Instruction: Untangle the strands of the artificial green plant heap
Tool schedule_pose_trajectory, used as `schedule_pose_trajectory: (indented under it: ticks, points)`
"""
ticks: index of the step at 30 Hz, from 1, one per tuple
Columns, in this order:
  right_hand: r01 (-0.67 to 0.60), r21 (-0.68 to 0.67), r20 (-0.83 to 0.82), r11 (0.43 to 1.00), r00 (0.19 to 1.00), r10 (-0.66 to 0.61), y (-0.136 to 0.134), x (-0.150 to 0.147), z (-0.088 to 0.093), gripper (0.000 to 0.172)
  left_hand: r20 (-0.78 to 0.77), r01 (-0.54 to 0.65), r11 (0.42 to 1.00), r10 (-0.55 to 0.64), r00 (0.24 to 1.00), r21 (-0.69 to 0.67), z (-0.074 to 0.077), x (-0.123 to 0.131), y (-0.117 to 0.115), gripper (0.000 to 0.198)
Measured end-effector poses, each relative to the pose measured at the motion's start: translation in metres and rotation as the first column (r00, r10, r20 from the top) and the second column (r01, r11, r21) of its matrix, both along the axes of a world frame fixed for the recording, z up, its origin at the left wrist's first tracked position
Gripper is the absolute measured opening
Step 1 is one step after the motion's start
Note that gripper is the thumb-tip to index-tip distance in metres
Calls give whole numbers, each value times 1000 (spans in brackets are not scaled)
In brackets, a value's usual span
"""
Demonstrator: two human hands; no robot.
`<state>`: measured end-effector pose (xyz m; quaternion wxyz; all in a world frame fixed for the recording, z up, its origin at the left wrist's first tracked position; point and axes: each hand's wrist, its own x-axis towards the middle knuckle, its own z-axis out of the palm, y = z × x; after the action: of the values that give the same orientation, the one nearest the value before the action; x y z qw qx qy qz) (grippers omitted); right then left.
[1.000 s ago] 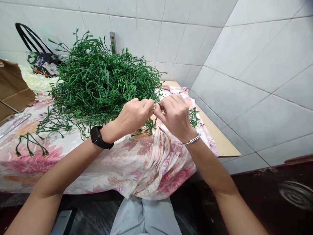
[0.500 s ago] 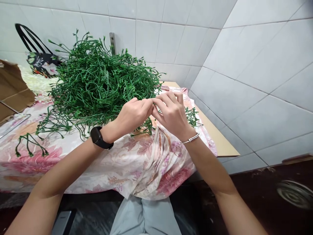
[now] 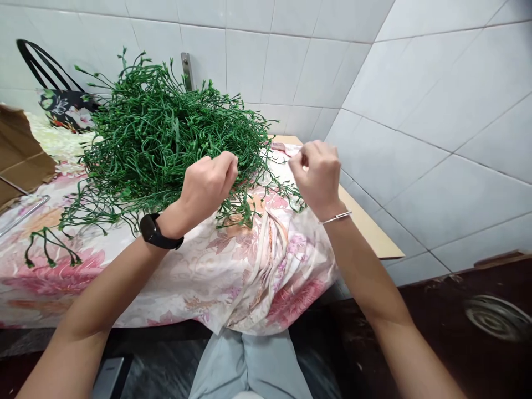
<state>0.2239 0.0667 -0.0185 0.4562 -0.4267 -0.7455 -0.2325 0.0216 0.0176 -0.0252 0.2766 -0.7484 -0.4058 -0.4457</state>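
A large heap of green artificial flower stems [image 3: 166, 133] with small budded tips lies on a floral cloth [image 3: 166, 288]. In front of the heap's right side is my left hand [image 3: 210, 185], wearing a black watch, its fingers curled closed; what they hold, if anything, is hidden. My right hand [image 3: 318, 174], with a silver bangle at the wrist, is apart from it on the right. Its thumb and finger are pinched, and a thin dark line shows at their tips, too fine to name. Loose green stems [image 3: 286, 188] lie on the cloth between and below the hands.
At the left are a brown cardboard piece [image 3: 20, 149], pale artificial flowers [image 3: 62, 144], a metal rod [image 3: 25, 213] and a black floral bag [image 3: 68, 108]. A bare board edge [image 3: 374, 238] shows at the right, beside the tiled wall [image 3: 449, 149].
My hands were together with fingertips touching; they have drawn apart, the left one to the left and the right one to the right. Both are more tightly closed now.
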Motion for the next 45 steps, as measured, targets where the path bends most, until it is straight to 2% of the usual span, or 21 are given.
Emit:
schedule_pose_trajectory:
  ticks: [2, 5, 7, 11, 15, 18, 22, 24, 25, 26, 27, 28, 30, 32, 34, 36, 37, 39, 41, 43, 45]
  points:
    - [22, -116, -64, 993, 997, -29, 12, 16, 5, 20, 128, 107, 985, -90, 988, -136, 4, -3, 0, 22]
    - [-26, -280, -127, 960, 992, -10, 22, 34, 9, 24, 288, 322, 900, -237, 928, -295, 7, -5, 3, 20]
    - [-28, -349, -122, 937, 992, -16, 24, 41, 10, 26, 365, 405, 850, -280, 888, -335, 8, -7, 5, 21]
    - [49, -470, -55, 881, 995, -85, 23, 49, 10, 34, 443, 474, 804, -300, 845, -359, 9, -12, 9, 26]
    - [119, -561, 11, 819, 991, -137, 26, 54, 7, 34, 483, 526, 770, -329, 812, -361, 9, -17, 15, 24]
    - [111, -569, 6, 815, 991, -131, 31, 56, 2, 30, 502, 564, 739, -353, 790, -368, 8, -19, 19, 20]
    - [217, -486, -18, 846, 966, -258, 30, 51, 3, 23, 551, 630, 673, -378, 744, -389, 7, -19, 20, 17]
    - [108, -406, -130, 907, 976, -175, 24, 44, 7, 25, 556, 654, 638, -395, 731, -406, 7, -18, 18, 18]
    - [-6, -368, -205, 930, 976, -75, 20, 39, 9, 25, 551, 661, 624, -405, 730, -417, 7, -18, 16, 18]
    - [-146, -342, -276, 928, 960, 49, 15, 34, 11, 23, 543, 667, 611, -417, 729, -426, 7, -17, 15, 18]
    - [-293, -330, -341, 897, 923, 176, 10, 28, 13, 21, 538, 674, 598, -428, 726, -434, 7, -16, 15, 18]
    - [-428, -329, -394, 842, 872, 289, 4, 22, 15, 21, 539, 684, 582, -438, 720, -440, 7, -16, 14, 17]
    - [-624, -364, -458, 691, 766, 451, -6, 11, 15, 23, 555, 712, 540, -456, 696, -449, 6, -14, 13, 16]
    - [-717, -429, -477, 549, 696, 537, -15, 2, 13, 24, 597, 753, 483, -465, 653, -447, 5, -13, 13, 16]
    - [-758, -488, -488, 433, 648, 585, -19, -4, 9, 24, 660, 805, 411, -465, 589, -428, 4, -11, 13, 18]
    - [-785, -508, -502, 354, 604, 619, -21, -8, 4, 24, 717, 846, 348, -454, 529, -403, 3, -9, 13, 20]
    - [-797, -498, -505, 343, 588, 632, -21, -10, 1, 26, 735, 859, 327, -449, 508, -394, 2, -9, 13, 21]
    - [-797, -459, -474, 393, 593, 651, -20, -12, -2, 34, 753, 871, 305, -442, 488, -385, 2, -8, 13, 21]
    - [-763, -412, -390, 498, 642, 660, -19, -12, -5, 35, 754, 872, 301, -442, 486, -386, 1, -8, 13, 20]
    - [-721, -375, -290, 582, 688, 665, -17, -13, -6, 25, 737, 859, 312, -444, 510, -407, 1, -9, 13, 19]
    - [-692, -354, -208, 629, 714, 669, -16, -13, -7, 15, 702, 834, 338, -452, 551, -437, 2, -9, 12, 19]
